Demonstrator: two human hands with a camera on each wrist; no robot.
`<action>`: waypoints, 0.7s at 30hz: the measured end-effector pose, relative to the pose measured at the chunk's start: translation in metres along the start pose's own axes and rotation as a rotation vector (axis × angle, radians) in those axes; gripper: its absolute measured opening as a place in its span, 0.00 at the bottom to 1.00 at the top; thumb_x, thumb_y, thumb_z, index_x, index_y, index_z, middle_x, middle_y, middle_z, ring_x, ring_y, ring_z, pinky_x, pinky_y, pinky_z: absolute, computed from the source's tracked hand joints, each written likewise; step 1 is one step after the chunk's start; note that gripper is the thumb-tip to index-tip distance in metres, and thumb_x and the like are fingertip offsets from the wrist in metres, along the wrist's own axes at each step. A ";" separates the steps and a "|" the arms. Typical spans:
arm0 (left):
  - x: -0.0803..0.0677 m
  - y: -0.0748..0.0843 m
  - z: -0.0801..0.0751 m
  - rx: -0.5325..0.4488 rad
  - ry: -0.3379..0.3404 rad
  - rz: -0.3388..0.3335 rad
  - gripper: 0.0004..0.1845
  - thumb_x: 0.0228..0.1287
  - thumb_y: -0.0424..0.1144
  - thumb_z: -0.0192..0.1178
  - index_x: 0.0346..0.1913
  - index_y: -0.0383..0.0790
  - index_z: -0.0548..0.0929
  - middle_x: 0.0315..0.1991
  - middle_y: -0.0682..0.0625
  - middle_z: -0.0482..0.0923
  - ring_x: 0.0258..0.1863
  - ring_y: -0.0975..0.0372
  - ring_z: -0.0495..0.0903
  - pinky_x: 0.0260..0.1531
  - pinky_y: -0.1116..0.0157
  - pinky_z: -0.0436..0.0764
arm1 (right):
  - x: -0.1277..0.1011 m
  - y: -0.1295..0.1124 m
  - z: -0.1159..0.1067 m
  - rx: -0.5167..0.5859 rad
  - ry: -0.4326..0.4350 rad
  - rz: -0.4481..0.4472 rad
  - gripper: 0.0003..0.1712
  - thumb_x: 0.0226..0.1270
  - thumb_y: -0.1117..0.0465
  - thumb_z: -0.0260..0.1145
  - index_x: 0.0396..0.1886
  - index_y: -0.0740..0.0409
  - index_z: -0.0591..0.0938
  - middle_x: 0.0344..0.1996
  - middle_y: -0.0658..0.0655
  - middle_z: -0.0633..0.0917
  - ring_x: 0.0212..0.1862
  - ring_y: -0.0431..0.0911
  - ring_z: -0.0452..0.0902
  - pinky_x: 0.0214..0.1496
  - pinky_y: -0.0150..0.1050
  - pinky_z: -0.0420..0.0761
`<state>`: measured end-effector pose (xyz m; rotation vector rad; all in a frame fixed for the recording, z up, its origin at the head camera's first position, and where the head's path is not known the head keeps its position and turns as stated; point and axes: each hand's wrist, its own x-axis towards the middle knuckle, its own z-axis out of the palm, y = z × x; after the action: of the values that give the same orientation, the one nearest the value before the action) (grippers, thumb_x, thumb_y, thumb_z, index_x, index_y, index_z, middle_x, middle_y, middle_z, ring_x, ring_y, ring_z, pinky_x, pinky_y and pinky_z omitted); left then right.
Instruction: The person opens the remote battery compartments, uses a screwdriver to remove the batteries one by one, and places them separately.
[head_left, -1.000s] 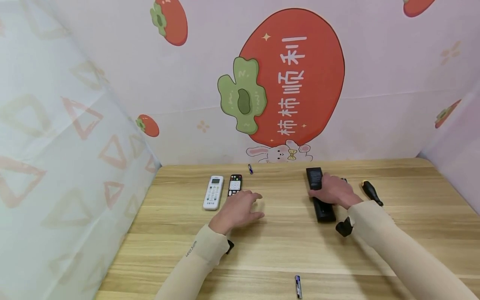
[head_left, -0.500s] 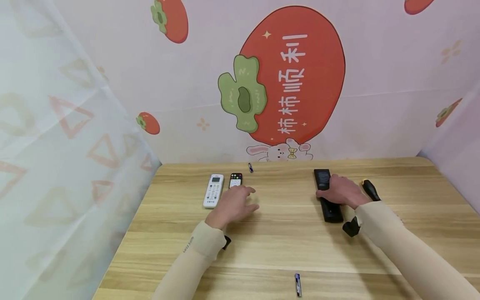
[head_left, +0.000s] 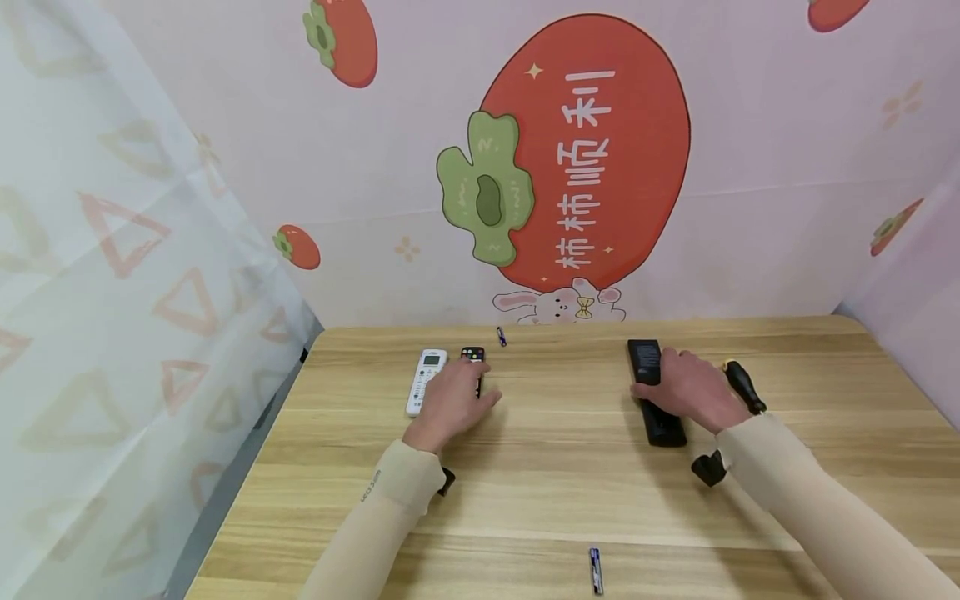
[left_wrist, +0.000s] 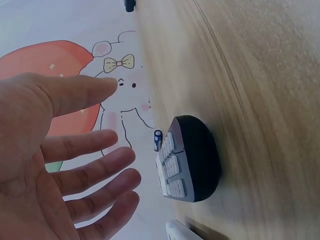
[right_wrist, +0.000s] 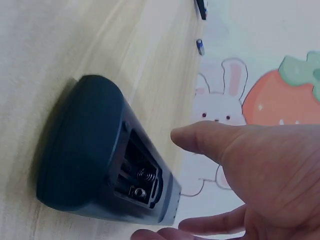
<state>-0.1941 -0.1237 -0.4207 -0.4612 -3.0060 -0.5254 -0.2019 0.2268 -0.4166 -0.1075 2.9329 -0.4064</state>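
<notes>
Black remote sits right of centre in the head view, lying back-up on the table, long axis running near-to-far with a slight lean to the left at the far end. Right wrist view shows its battery bay open, cover off, springs visible, no cells in it as far as I can tell. So my read: cover removal done, cells out or not yet in, loading and closing left. Right hand lies over the remote's middle, fingers loosely curved across it and thumb out on the left; whether it actually clamps the body I cannot tell, looks more like resting on it. Left hand is at centre-left, fingers spread and relaxed, hovering just over the small black remote with coloured buttons; the left wrist view shows a gap between palm and that remote, so nothing is gripped. That one also runs near-to-far, button face up. White remote lies parallel just left of it. One battery lies by the back wall, upper middle; another battery at the bottom edge of the frame, well apart from both hands. Black-handled screwdriver lies just right of the right hand.
</notes>
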 end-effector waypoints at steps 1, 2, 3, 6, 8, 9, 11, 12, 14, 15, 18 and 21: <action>0.001 -0.001 0.000 0.004 0.007 -0.003 0.23 0.65 0.47 0.69 0.58 0.36 0.85 0.57 0.39 0.82 0.59 0.47 0.78 0.53 0.49 0.80 | -0.002 -0.001 0.000 -0.011 0.020 -0.010 0.46 0.62 0.39 0.71 0.52 0.81 0.72 0.42 0.77 0.79 0.37 0.63 0.79 0.31 0.55 0.80; 0.002 -0.001 0.000 0.005 0.011 -0.005 0.23 0.65 0.47 0.69 0.58 0.35 0.85 0.56 0.39 0.82 0.58 0.47 0.79 0.52 0.49 0.80 | -0.004 -0.002 0.000 -0.018 0.036 -0.018 0.45 0.63 0.40 0.70 0.52 0.81 0.72 0.42 0.77 0.79 0.36 0.63 0.79 0.30 0.55 0.80; 0.002 -0.001 0.000 0.006 0.011 -0.011 0.24 0.65 0.47 0.69 0.58 0.35 0.85 0.56 0.39 0.82 0.57 0.48 0.79 0.51 0.49 0.81 | -0.006 -0.003 0.000 -0.026 0.051 -0.030 0.43 0.64 0.40 0.70 0.52 0.80 0.73 0.42 0.77 0.79 0.36 0.63 0.80 0.30 0.55 0.80; 0.005 -0.003 0.000 0.014 0.012 -0.029 0.24 0.65 0.47 0.70 0.58 0.36 0.85 0.56 0.40 0.82 0.56 0.49 0.80 0.48 0.50 0.82 | -0.012 -0.007 0.001 -0.045 0.074 -0.062 0.39 0.65 0.43 0.70 0.52 0.78 0.75 0.39 0.73 0.81 0.33 0.60 0.80 0.28 0.53 0.80; 0.006 -0.004 0.000 0.015 0.016 -0.047 0.24 0.65 0.47 0.70 0.58 0.36 0.85 0.56 0.40 0.82 0.54 0.49 0.80 0.46 0.51 0.83 | -0.016 -0.009 0.001 -0.044 0.076 -0.086 0.35 0.65 0.44 0.70 0.50 0.75 0.78 0.37 0.69 0.82 0.30 0.56 0.79 0.26 0.49 0.79; 0.007 -0.004 0.000 0.017 0.019 -0.055 0.24 0.64 0.47 0.70 0.58 0.36 0.85 0.56 0.40 0.81 0.54 0.49 0.80 0.45 0.51 0.83 | -0.018 -0.010 0.002 -0.038 0.073 -0.099 0.33 0.65 0.45 0.70 0.50 0.74 0.79 0.36 0.68 0.82 0.29 0.54 0.78 0.25 0.48 0.78; 0.008 -0.005 0.001 0.023 0.030 -0.068 0.24 0.65 0.47 0.70 0.59 0.37 0.84 0.57 0.39 0.81 0.54 0.48 0.80 0.43 0.50 0.83 | -0.022 -0.012 0.003 -0.024 0.070 -0.122 0.30 0.65 0.47 0.71 0.48 0.72 0.80 0.35 0.65 0.83 0.27 0.51 0.77 0.24 0.45 0.77; 0.008 -0.005 0.001 0.027 0.035 -0.075 0.25 0.65 0.47 0.69 0.60 0.37 0.84 0.57 0.39 0.81 0.54 0.47 0.80 0.42 0.50 0.83 | -0.024 -0.012 0.004 -0.016 0.068 -0.137 0.29 0.65 0.48 0.71 0.48 0.71 0.81 0.35 0.64 0.83 0.26 0.49 0.77 0.24 0.44 0.77; 0.009 -0.005 0.001 0.036 0.049 -0.091 0.25 0.65 0.47 0.69 0.61 0.36 0.83 0.57 0.37 0.80 0.53 0.46 0.80 0.40 0.50 0.83 | -0.028 -0.014 0.006 0.003 0.062 -0.164 0.25 0.64 0.49 0.71 0.45 0.69 0.82 0.34 0.61 0.84 0.26 0.47 0.76 0.24 0.44 0.76; 0.009 -0.006 0.001 0.042 0.052 -0.102 0.26 0.65 0.47 0.69 0.61 0.36 0.83 0.57 0.37 0.80 0.52 0.45 0.80 0.39 0.50 0.83 | -0.029 -0.015 0.008 0.013 0.056 -0.174 0.23 0.64 0.50 0.71 0.44 0.67 0.82 0.33 0.60 0.84 0.25 0.47 0.75 0.24 0.43 0.75; 0.011 -0.006 0.001 0.050 0.052 -0.136 0.28 0.65 0.48 0.69 0.62 0.35 0.82 0.57 0.35 0.79 0.52 0.43 0.79 0.39 0.49 0.84 | -0.034 -0.018 0.012 0.041 0.031 -0.208 0.18 0.64 0.51 0.72 0.37 0.62 0.82 0.27 0.54 0.81 0.23 0.45 0.73 0.23 0.41 0.72; 0.012 -0.006 0.002 0.042 0.032 -0.172 0.30 0.65 0.48 0.69 0.64 0.33 0.80 0.58 0.35 0.78 0.54 0.43 0.78 0.41 0.48 0.83 | -0.038 -0.021 0.016 0.062 0.017 -0.235 0.15 0.63 0.52 0.73 0.34 0.58 0.81 0.23 0.50 0.77 0.22 0.43 0.70 0.23 0.40 0.69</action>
<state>-0.2073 -0.1250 -0.4233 -0.1914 -3.0359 -0.4743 -0.1609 0.2063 -0.4195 -0.4444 2.9299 -0.5341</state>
